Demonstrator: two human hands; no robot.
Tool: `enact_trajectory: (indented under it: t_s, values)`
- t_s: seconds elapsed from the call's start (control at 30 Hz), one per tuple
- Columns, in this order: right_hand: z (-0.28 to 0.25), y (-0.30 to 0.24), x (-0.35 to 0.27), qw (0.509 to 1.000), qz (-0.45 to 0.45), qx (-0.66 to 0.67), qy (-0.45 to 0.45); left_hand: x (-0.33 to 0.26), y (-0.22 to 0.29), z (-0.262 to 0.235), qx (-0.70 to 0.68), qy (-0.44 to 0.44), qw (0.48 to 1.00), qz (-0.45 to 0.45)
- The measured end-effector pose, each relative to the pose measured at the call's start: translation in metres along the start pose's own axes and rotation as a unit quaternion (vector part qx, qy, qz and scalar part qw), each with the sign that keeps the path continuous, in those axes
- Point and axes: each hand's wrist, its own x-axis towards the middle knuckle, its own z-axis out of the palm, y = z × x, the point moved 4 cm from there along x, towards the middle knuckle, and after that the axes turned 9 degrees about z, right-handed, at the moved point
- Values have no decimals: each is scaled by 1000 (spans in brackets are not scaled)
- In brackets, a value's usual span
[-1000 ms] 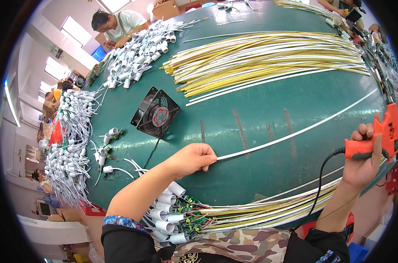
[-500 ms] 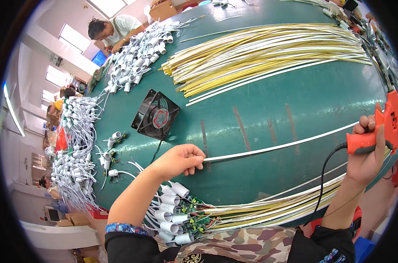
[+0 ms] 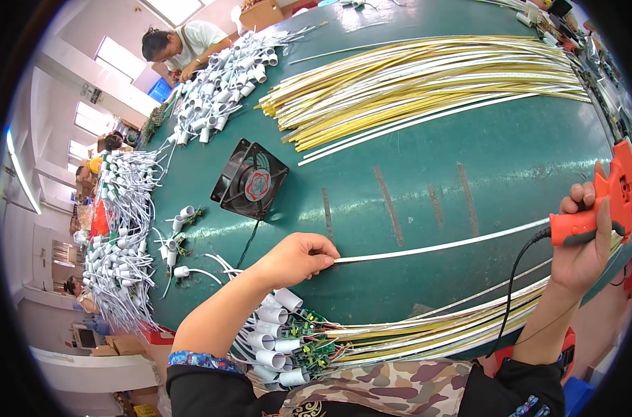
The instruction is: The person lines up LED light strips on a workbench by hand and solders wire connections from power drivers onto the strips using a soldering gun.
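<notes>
My left hand (image 3: 296, 260) pinches one end of a thin white LED-type strip (image 3: 438, 251) between thumb and fingers. The strip stretches rightward, just above the green table, toward my right hand (image 3: 581, 257). That hand is wrapped around the handle of an orange, pistol-shaped soldering gun (image 3: 618, 184), whose black cord hangs down. Its tip is out of sight, and the strip's far end is hidden near the gun. Below my left hand lies a cluster of white lamp sockets (image 3: 271, 340) with green circuit boards (image 3: 309, 340), wired to several strips (image 3: 427, 333).
A black fan (image 3: 250, 179) stands on the green table (image 3: 371, 187). Behind it lies a wide bundle of yellow and white strips (image 3: 427, 83). Piles of white sockets with wires (image 3: 121, 243) line the left edge. Another person (image 3: 187, 48) works at the far left.
My left hand has moved a little to the right, carrying the strip's end with it, and the strip sits slightly lower. My right hand with the soldering gun has barely moved.
</notes>
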Motion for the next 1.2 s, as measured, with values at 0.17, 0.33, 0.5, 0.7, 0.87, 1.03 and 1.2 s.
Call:
enact_trajectory:
  t_s: [0.17, 0.33, 0.5, 0.7, 0.87, 1.03, 1.2]
  values:
    - [2, 1, 0, 1000, 16, 14, 11, 7, 8, -1, 63, 29, 998, -11]
    - [1, 0, 1, 1000, 26, 7, 6, 14, 33, -4, 281, 8, 960, -5]
    - [3, 1, -1, 999, -1, -6, 41, 40, 47, -42, 388, 172, 883, 201]
    - [1, 5, -2, 998, 9, 30, 48, 82, 37, -66, 587, 271, 756, 101]
    - [3, 5, 1, 998, 13, 28, 55, 78, 29, -67, 537, 286, 777, 164]
    - [5, 4, 2, 998, 9, 14, 57, 72, 28, -65, 498, 278, 805, 165]
    - [6, 3, 1, 998, 4, 12, 68, 67, 24, -65, 478, 246, 811, 231]
